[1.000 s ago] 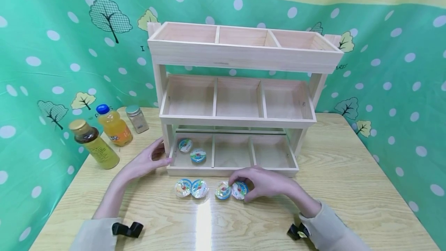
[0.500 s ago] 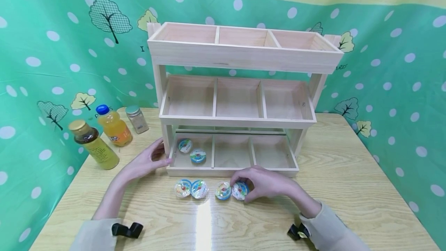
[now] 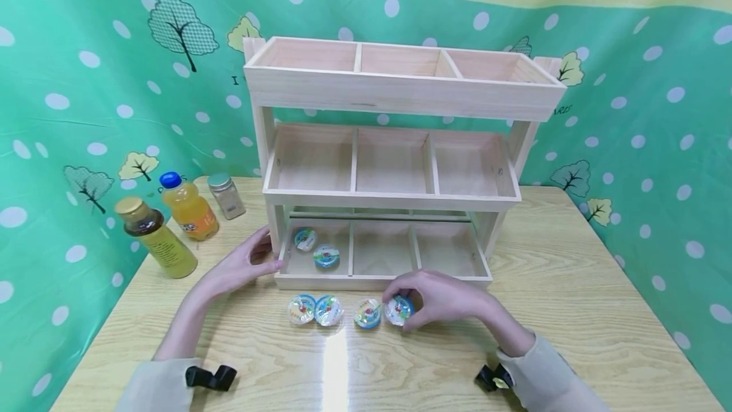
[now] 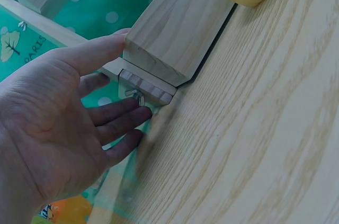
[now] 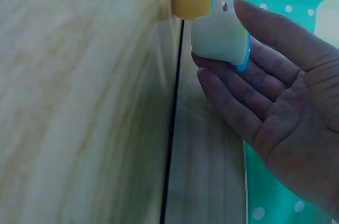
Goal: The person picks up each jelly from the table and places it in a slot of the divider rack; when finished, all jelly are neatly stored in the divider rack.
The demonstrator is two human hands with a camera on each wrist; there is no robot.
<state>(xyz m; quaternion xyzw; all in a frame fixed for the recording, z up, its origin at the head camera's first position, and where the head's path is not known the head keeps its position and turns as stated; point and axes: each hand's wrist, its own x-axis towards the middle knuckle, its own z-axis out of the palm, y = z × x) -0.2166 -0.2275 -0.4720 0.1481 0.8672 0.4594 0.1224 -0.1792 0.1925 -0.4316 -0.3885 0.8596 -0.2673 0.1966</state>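
Note:
My right hand point(image 3: 440, 301) pinches a small jelly cup point(image 3: 398, 311) with a blue-rimmed printed lid, in front of the rack's lowest tray. In the right wrist view this jelly cup point(image 5: 220, 37) has milky white contents, with the thumb on one side and fingers on the other. Left of it stands a jelly cup point(image 3: 368, 314) with yellow contents, then a touching pair of jelly cups point(image 3: 315, 310). My left hand point(image 3: 243, 262) rests its thumb against the lowest tray's left front corner point(image 4: 153, 60); its other fingers lie loosely beside the rack's foot and wing bolt point(image 4: 135, 96).
The wooden rack point(image 3: 394, 199) has three tiers, each with three compartments. Two jelly cups point(image 3: 326, 256) lie in the lowest left compartment. At the left stand a dark-necked bottle point(image 3: 166, 250), an orange drink bottle point(image 3: 191, 212) and a lidded jar point(image 3: 227, 198). A dotted green cloth point(image 3: 635, 113) hangs behind.
My right hand has shifted slightly right with the pinched jelly cup, widening the gap to the yellow one beside it. My left hand stays at the tray's corner.

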